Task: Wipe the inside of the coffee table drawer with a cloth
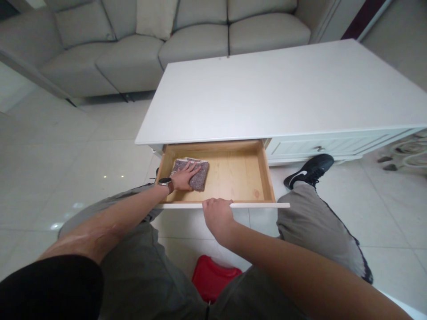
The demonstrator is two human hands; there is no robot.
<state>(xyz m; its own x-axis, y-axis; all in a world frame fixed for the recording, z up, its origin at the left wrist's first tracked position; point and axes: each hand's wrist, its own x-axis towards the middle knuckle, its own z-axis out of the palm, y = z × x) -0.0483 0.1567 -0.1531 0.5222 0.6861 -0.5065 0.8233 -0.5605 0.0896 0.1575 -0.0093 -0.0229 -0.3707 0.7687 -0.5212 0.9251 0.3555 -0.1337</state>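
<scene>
A wooden drawer (236, 173) is pulled out from the front of a white coffee table (253, 98). Inside it, toward the left, lies a folded brownish-grey cloth (200, 178) with a pale edge. My left hand (184, 177), with a watch (166, 183) on the wrist, rests on the cloth, its fingers spread flat. Over the top edge of the white drawer front (256, 205), near its middle, my right hand (217, 218) is closed, fingers on the inner side.
A second, shut drawer (300, 149) with a small knob is to the right. Beyond the table stands a grey sofa (200, 42) with cushions. A red plastic stool (213, 278) shows below, between my legs. My black shoe (310, 171) is close to the table front.
</scene>
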